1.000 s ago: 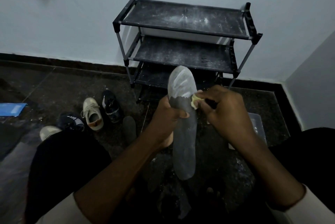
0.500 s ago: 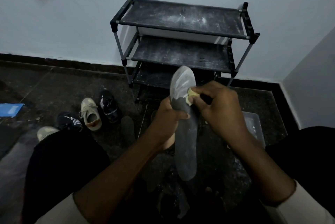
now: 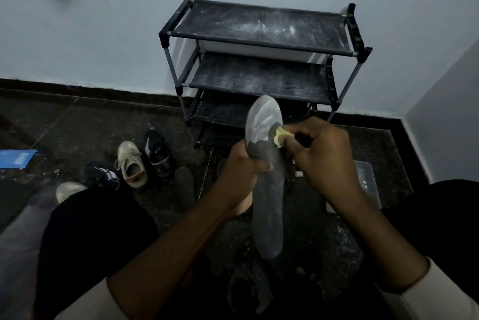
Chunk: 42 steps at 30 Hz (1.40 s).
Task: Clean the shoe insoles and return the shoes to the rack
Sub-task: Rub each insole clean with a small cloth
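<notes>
A long grey insole [image 3: 268, 198] stands upright in front of me, its toe end whitish with powder. My left hand [image 3: 239, 173] grips it around the middle. My right hand [image 3: 321, 156] pinches a small yellow sponge [image 3: 280, 135] against the insole's right edge, just below the powdered toe. Behind the hands stands the black three-tier shoe rack [image 3: 261, 60], its shelves bare and dusty. To the left on the floor lie a white sneaker [image 3: 131, 164], a black sneaker [image 3: 158, 152] and a dark striped shoe [image 3: 102, 174].
Another dark insole [image 3: 185, 185] lies flat on the floor left of my left hand. A clear plastic container [image 3: 366, 180] sits at the right behind my right wrist. A blue sheet [image 3: 16, 159] lies far left. My knees frame the bottom corners.
My right hand and the sponge have slid a little up along the insole's right edge toward the toe. The left hand keeps its grip in the same place.
</notes>
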### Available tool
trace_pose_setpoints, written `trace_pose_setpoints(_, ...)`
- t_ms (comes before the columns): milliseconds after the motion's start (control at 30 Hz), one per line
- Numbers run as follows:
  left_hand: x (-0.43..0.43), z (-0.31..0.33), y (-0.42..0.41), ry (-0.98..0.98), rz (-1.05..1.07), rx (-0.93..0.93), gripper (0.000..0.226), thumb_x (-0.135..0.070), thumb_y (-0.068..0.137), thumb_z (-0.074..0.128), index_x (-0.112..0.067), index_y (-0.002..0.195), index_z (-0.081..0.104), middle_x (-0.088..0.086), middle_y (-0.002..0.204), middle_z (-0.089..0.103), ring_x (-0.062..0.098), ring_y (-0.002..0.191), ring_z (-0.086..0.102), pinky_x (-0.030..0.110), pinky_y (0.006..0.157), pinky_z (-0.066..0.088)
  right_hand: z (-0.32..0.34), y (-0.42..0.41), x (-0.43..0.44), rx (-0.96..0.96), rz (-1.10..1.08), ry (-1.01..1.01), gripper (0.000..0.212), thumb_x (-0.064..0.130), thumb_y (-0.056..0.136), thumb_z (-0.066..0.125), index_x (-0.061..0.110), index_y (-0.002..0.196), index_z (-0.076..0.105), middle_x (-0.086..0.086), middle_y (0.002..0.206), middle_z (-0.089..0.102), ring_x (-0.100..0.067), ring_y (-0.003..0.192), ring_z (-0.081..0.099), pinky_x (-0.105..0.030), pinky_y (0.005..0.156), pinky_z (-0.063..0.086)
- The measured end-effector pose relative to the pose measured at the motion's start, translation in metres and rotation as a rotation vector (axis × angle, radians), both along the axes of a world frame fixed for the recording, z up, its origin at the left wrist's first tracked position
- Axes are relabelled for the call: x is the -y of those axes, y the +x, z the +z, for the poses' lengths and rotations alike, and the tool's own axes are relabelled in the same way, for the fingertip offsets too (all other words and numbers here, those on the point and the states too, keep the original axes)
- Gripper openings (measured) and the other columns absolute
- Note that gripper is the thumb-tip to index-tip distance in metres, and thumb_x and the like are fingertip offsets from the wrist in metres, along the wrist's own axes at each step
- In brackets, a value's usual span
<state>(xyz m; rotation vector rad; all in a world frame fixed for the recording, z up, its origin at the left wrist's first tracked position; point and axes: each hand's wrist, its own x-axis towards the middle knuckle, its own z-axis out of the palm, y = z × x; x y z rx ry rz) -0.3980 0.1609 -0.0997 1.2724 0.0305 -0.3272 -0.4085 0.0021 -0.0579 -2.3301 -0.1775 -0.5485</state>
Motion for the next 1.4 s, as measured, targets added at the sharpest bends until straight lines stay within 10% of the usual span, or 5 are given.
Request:
trace_pose_setpoints(233,0.001,-0.003,0.001,-0.014,0.007,0.000,0.061,0.003,0.064,0.062,-0.002,0.125,0.061,0.020,0.110,0.072,0.034,0.102,0.070,0.046,0.089,0.056,-0.004,-0.004,-0.009,-0.030,0.000,0.001,0.014,0.016,0.087,0.078,0.016,0.101,0.080,0.002,0.096,0.075,-0.005,0.081,0.067,-0.017,0.077,0.052)
trace_pose_setpoints(400,0.005,-0.001,-0.003,0.037,-0.004,-0.034,0.042,0.014,0.077,0.061,-0.004,0.114,0.065,0.013,0.100,0.073,0.032,0.097,0.071,0.041,0.081,0.057,0.002,0.005,-0.003,0.006,-0.092,0.109,0.013,0.018,0.089,0.078,0.015,0.101,0.079,0.001,0.095,0.074,-0.009,0.083,0.069,-0.035,0.079,0.059)
trace_pose_setpoints(1400,0.006,0.009,-0.007,-0.061,-0.078,0.037,0.039,0.025,0.080,0.048,-0.001,0.106,0.064,0.006,0.082,0.073,0.019,0.078,0.072,0.028,0.066,0.057,-0.001,0.001,-0.012,-0.002,0.118,0.050,0.029,0.009,0.084,0.080,0.011,0.113,0.076,0.000,0.105,0.072,-0.012,0.097,0.067,-0.035,0.088,0.057)
